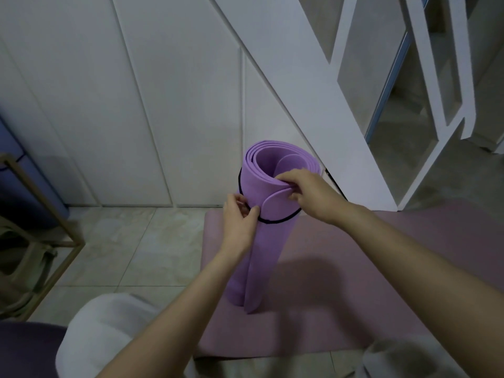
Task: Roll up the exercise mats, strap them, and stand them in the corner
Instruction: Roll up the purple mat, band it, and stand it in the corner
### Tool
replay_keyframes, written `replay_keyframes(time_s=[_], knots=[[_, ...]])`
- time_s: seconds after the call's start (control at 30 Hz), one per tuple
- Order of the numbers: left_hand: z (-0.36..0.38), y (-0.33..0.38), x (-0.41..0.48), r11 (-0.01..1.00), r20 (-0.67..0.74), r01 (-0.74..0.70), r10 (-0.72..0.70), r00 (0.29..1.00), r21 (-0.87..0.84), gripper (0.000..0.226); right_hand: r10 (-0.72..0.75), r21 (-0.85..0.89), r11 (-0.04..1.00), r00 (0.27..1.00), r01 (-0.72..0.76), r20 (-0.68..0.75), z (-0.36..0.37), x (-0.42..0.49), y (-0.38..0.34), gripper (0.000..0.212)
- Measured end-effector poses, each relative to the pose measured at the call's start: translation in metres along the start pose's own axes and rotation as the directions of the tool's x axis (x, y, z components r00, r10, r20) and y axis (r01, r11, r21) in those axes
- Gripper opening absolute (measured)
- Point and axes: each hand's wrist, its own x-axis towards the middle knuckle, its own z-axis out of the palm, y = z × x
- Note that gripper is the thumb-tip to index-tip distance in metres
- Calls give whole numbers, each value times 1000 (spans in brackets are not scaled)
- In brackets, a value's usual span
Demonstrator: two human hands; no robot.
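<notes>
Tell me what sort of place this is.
Probably a room in a home, used for a workout: tiled floor, white panelled wall, a pink mat spread flat, and a rolled purple mat with a black strap standing on it.

The roll (256,241) looks like soft foam, matt and smooth (the flat mat (354,282) under it also). The strap (278,221) is thin black cord. The tiles (122,241) are stone-like with slight gloss; the wall panels (136,105) are smooth and matt.
</notes>
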Motion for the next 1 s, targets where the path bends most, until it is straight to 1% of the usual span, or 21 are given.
replay_keyframes(time_s=[0.03,0.07,0.1,0.13,0.17,0.2,0.23,0.27,0.3,0.33,0.4,0.43,0.47,0.53,0.6,0.7,0.77,0.87,0.93,1.0], knots=[[-3,5,-1,994,-34,-95,97,995,50,23,-9,-27,1000,1000,9,18,2,3,1,51],[-6,9,1,970,-59,-214,222,973,114,26,-15,-49,999,999,17,40,4,5,2,49],[-10,13,4,919,-47,-343,358,933,194,30,-14,-66,998,998,18,68,7,7,4,48],[-14,17,10,844,17,-462,476,879,271,36,-19,-77,997,996,26,91,10,8,6,48],[-16,19,18,755,132,-564,555,821,333,42,-22,-85,996,995,31,101,12,9,8,48],[-18,21,27,668,271,-640,581,768,381,46,-24,-84,996,995,33,95,13,10,10,48],[-20,21,35,596,402,-685,555,728,418,49,-30,-72,997,997,35,71,14,11,10,48],[-21,20,42,552,493,-710,514,702,437,52,-46,-64,997,999,48,25,14,10,9,47],[-22,17,49,541,540,-718,481,691,438,55,-85,-81,993,995,81,-48,15,9,8,45],[-23,15,55,559,552,-709,458,697,431,56,-144,-128,983,981,128,-126,16,7,8,41],[-25,16,64,615,528,-658,419,739,434,54,-266,-258,943,943,211,-202,20,4,9,36],[-26,18,68,620,515,-653,423,746,436,51,-297,-305,925,932,227,-206,22,4,10,35],[-25,21,71,606,510,-670,450,733,428,48,-313,-334,913,928,234,-204,22,4,10,35],[-22,26,72,553,521,-727,513,683,408,43,-365,-385,884,906,265,-215,23,4,9,30],[-19,28,70,525,537,-759,541,647,386,40,-406,-429,857,887,286,-219,25,3,8,25],[-15,27,70,539,531,-756,545,649,372,39,-366,-429,872,896,235,-252,27,4,7,26],[-12,28,69,545,528,-753,543,653,369,39,-356,-459,862,903,217,-242,27,6,7,29],[-9,29,67,550,530,-755,547,648,357,39,-379,-538,812,905,227,-191,24,9,6,36],[-8,29,66,550,518,-758,560,647,352,38,-417,-613,745,901,262,-122,23,9,5,37],[-7,28,65,559,491,-753,575,654,347,35,-458,-695,651,888,306,-38,24,7,6,32]])
